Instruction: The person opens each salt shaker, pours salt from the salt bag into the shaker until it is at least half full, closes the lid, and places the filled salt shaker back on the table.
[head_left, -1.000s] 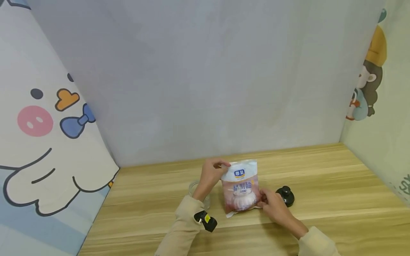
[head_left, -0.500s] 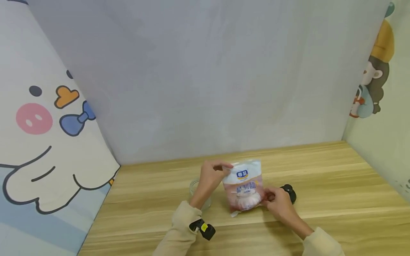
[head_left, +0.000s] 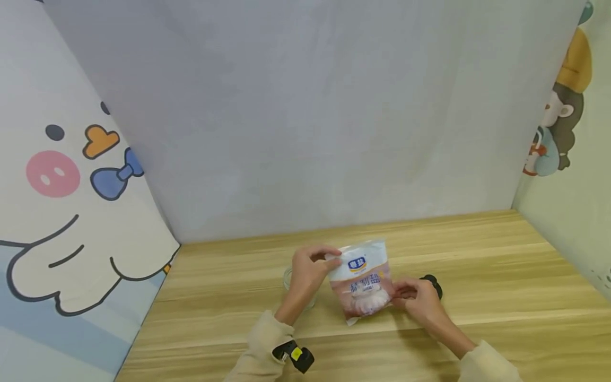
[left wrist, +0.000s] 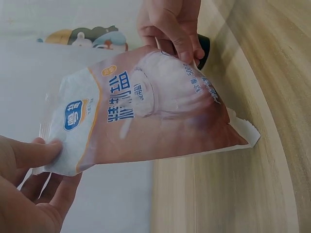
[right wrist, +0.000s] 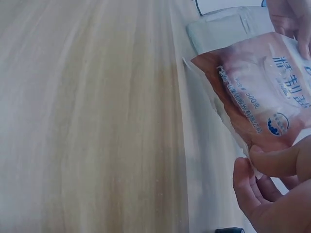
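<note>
A white and pink bag of salt (head_left: 363, 278) is held up, tilted, above the wooden table. My left hand (head_left: 306, 273) pinches its upper left corner, the thumb (left wrist: 43, 153) lying on the white front. At the bag's lower right corner, my right hand (head_left: 422, 305) pinches the edge between thumb and fingers, as the right wrist view shows. The printed front (left wrist: 160, 97) faces up toward the head camera. A clear glass jar (right wrist: 214, 33) lies or stands behind my left wrist, mostly hidden in the head view. Beyond my right hand sits a black knobbed lid (head_left: 434, 284), partly covered.
The wood-grain table (head_left: 215, 307) runs back to a grey wall (head_left: 296, 122). Cartoon-printed panels close off the left (head_left: 62, 228) and right (head_left: 573, 212) sides. A black wrist camera (head_left: 298, 356) is strapped to my left wrist.
The bag has tilted, its lower end swinging slightly right. My right hand has shifted right, now covering more of the black lid. My left forearm has moved a little left.
</note>
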The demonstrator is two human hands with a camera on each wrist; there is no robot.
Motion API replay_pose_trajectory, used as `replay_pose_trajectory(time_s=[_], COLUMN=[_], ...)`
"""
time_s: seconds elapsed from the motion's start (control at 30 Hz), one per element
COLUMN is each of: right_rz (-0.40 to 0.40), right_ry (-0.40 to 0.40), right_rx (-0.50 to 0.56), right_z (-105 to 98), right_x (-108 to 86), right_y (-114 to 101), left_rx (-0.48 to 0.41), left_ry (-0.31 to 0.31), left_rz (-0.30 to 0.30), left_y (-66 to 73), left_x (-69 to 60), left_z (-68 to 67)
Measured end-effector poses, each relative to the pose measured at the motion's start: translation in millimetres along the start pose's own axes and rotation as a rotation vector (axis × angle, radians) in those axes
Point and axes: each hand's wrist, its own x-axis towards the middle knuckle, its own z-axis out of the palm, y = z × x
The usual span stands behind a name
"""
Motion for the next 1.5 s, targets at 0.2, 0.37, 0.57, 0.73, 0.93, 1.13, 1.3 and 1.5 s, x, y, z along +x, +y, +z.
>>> replay_pose_trajectory(time_s=[0.2,0.37,0.57,0.73,0.93,1.13,1.3,1.5], right_rz=[0.006,0.073,0.134,0.116,0.041,-0.010,-0.066,-0.061], right_ry=[-0.071,-0.107,-0.136,-0.199,-0.292,-0.310,-0.280,-0.246], right_rx=[0.095,0.262,0.476,0.564,0.577,0.488,0.453,0.376], right_z=[-8.0,-15.4,-23.3,-30.6,-36.9,-40.9,-41.0,-39.3], right_x=[-5.2,-8.5,-7.5,-5.8,-4.1,-0.7,2.3,6.8], right_y=[-6.6,-12.1,-14.1,-16.1,-22.1,-32.8,-41.9,-55.4], left_rx=[-0.001,-0.024,-0.053,-0.075,-0.084,-0.081,-0.104,-0.113], left_ry=[0.016,0.032,0.030,0.020,0.023,0.041,0.062,0.079], left_rz=[0.030,-0.001,-0.021,-0.022,-0.020,-0.009,0.016,0.034], left_y=[0.9,8.7,36.6,28.8,19.5,22.6,20.2,18.2], left_x=[-5.7,-9.0,-19.4,-16.7,-13.7,-14.2,-12.5,-12.4], left_z=[-7.8,-15.1,-27.2,-32.1,-36.3,-42.2,-47.4,-54.5])
